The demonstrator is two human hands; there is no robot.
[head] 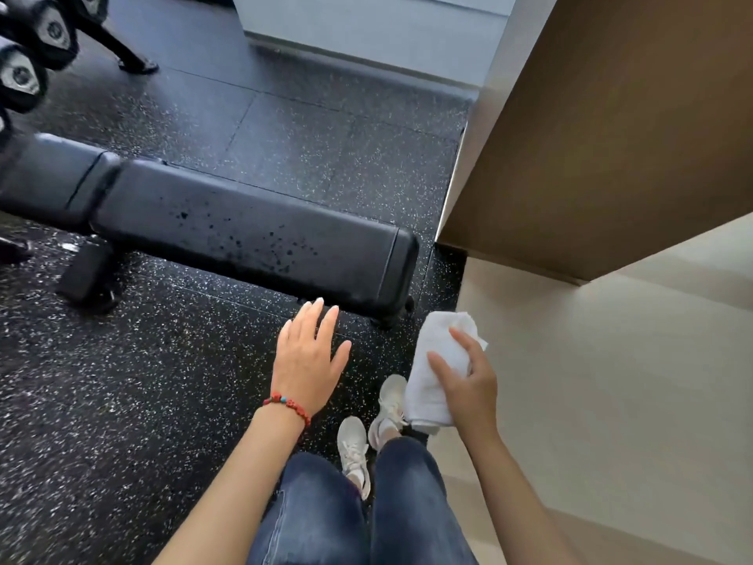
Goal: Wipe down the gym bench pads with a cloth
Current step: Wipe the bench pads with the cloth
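The black bench pad lies across the speckled floor, its top dotted with dark droplets (thickest toward its near end). Just short of that end, the left hand hovers with fingers spread wide, holding nothing. Right of the pad's end, the right hand grips a folded white cloth.

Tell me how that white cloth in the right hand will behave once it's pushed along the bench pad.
The white cloth looks soft and floppy: it bends over the right hand, so it may bunch unless pressed flat. Folded thick, it probably stays light. The bench pad shows dark droplets, so the cloth may soak up liquid and drag somewhat.
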